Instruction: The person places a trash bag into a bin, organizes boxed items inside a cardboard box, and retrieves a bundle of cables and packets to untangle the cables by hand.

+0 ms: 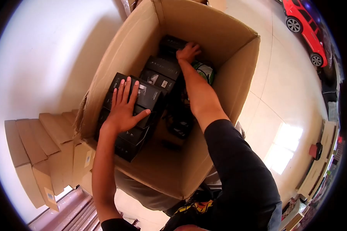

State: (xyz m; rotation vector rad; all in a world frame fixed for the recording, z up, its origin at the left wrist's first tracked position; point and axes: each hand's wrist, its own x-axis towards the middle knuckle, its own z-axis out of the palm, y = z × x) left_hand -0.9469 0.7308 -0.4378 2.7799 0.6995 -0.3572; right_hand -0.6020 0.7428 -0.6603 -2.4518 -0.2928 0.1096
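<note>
Glossy floor frames black boxes stacked inside a deep carton, likely stiff, smooth, best gripped by opposite sides; the left hand spreads its fingers across near ones, the right hand bends its fingers by the farthest, any pinch unclear.

The fingertips of the right hand are partly hidden against the black box beneath; beyond the left hand, the box lettering is too small to read.
</note>
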